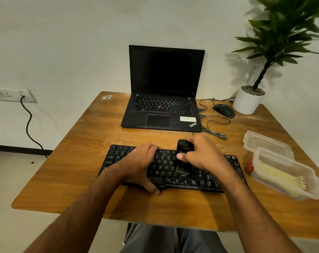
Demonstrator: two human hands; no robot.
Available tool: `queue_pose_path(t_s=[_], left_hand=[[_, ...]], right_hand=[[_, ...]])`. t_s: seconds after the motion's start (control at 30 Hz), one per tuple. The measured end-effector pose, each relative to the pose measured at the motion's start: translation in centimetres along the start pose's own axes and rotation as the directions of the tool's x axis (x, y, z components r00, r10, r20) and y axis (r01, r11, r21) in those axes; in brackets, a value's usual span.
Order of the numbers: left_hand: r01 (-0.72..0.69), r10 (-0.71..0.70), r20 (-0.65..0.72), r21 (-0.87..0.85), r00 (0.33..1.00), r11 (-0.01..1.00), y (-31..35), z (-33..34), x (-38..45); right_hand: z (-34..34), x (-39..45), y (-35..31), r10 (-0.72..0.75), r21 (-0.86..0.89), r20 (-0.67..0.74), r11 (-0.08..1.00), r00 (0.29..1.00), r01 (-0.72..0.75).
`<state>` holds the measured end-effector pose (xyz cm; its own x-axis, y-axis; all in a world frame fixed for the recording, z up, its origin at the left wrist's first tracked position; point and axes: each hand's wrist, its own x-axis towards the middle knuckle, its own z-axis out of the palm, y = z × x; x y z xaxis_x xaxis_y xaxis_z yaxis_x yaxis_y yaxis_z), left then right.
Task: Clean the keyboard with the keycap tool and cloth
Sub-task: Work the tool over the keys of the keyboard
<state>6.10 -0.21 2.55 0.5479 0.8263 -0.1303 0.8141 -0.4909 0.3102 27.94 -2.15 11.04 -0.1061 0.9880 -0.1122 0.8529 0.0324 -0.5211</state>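
A black keyboard (166, 167) lies across the near middle of the wooden table (92, 139). My left hand (140, 165) rests on the keyboard's left half, fingers over the top rows and thumb curled around the front edge, gripping it. My right hand (200, 154) holds a black brush-like cleaning tool (184, 148) upright, its bristled end down on the keys near the keyboard's middle right. A pale yellow cloth (281, 176) lies inside a clear plastic container (264, 181) at the right.
An open black laptop (162, 99) stands at the back. To its right are a black wired mouse (224, 110) with looped cables and a potted plant (248, 101). The container's lid (264, 143) lies behind it. A wall socket (10, 94) is at the left.
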Motion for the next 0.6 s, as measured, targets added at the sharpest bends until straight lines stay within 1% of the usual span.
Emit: queue_pose_path(t_s=[0.07,0.2,0.3,0.43,0.5,0.6], left_hand=[[0.001,-0.001,0.0,0.002,1.0,1.0,0.1,-0.1,0.0],[0.011,-0.011,0.005,-0.015,1.0,1.0,0.1,-0.1,-0.1],[0.005,-0.005,-0.001,-0.012,1.0,1.0,0.2,0.0,0.0],[-0.004,0.004,-0.019,-0.014,1.0,1.0,0.3,-0.1,-0.1],[-0.007,0.007,-0.022,-0.013,1.0,1.0,0.3,-0.1,-0.2],[-0.004,0.004,-0.017,-0.017,1.0,1.0,0.3,0.0,-0.2]], right_hand=[[0.6,-0.4,0.5,0.007,0.041,-0.001,0.999,1.0,-0.007],[-0.1,-0.8,2.0,0.037,0.017,0.059,0.999,0.998,-0.038],[-0.2,-1.0,2.2,0.023,0.028,-0.043,0.999,0.999,-0.022],[1.6,-1.8,1.6,-0.034,0.151,-0.145,0.987,0.989,0.056],[2.2,-2.3,1.9,-0.045,0.186,-0.158,0.98,0.986,0.074],[1.0,-2.3,3.0,0.015,0.2,-0.101,0.98,0.995,0.006]])
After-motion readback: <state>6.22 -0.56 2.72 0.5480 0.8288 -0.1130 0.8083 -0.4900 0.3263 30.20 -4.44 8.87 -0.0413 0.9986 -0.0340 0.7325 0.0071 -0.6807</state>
